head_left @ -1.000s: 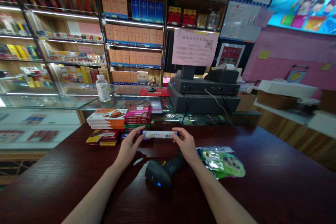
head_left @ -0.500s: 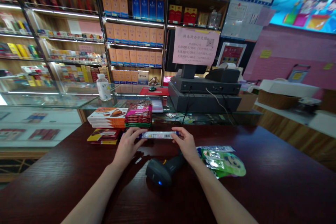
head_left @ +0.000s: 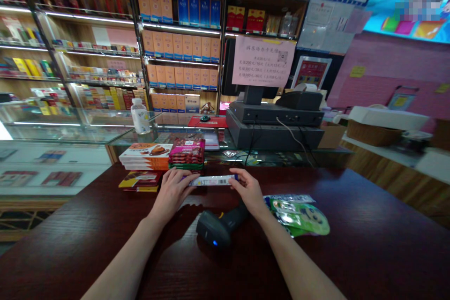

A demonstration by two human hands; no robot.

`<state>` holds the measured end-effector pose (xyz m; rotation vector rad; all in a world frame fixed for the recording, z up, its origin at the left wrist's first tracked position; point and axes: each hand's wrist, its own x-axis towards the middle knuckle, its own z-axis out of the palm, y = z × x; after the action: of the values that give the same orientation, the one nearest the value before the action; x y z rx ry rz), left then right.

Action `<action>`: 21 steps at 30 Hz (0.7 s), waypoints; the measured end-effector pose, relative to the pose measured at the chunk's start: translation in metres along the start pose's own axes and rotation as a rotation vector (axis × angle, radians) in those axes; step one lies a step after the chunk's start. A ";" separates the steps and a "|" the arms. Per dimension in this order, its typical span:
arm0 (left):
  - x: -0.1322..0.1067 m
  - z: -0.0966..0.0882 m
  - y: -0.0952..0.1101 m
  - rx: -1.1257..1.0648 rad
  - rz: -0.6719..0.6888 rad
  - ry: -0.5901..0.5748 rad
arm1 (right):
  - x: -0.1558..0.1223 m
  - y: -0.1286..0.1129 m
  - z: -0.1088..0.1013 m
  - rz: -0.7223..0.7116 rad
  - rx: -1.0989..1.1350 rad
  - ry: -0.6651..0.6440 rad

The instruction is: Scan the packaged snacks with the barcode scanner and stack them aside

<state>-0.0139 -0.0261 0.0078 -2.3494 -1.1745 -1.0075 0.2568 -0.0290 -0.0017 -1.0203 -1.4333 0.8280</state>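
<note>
at the bottom middle of the frame: two bare forearms reach forward over a dark red wooden counter.
left hand: fingers lie close together over the left end of the white packet, pressing it from above.
right hand: thumb and fingers pinch the right end of the packet.
white packet: long and thin with blue ends, held level between both hands, just above the counter's far edge.
just below the hands: a black barcode scanner lies on its side, its blue light on.
right of the right hand: a green snack bag lies flat on the counter.
left of the left hand: stacked boxes of sweets and red packs sit at the counter's far edge.
upper middle of the frame: a till stands under a pink notice, beside shelves of orange cartons.
</note>
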 end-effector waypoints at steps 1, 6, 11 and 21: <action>-0.001 -0.001 -0.002 0.010 -0.013 0.014 | 0.000 -0.001 -0.002 -0.008 -0.020 -0.022; -0.005 -0.007 -0.018 0.073 -0.092 0.088 | -0.004 -0.018 -0.015 -0.086 -0.209 -0.202; -0.006 -0.014 -0.026 0.106 -0.142 0.106 | -0.010 -0.032 -0.025 -0.145 -0.387 -0.453; -0.008 -0.017 -0.031 0.107 -0.164 0.111 | -0.018 -0.048 -0.042 0.022 -0.510 -0.767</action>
<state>-0.0489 -0.0213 0.0136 -2.1148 -1.3589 -1.0851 0.2923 -0.0660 0.0408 -1.1462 -2.3760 0.9431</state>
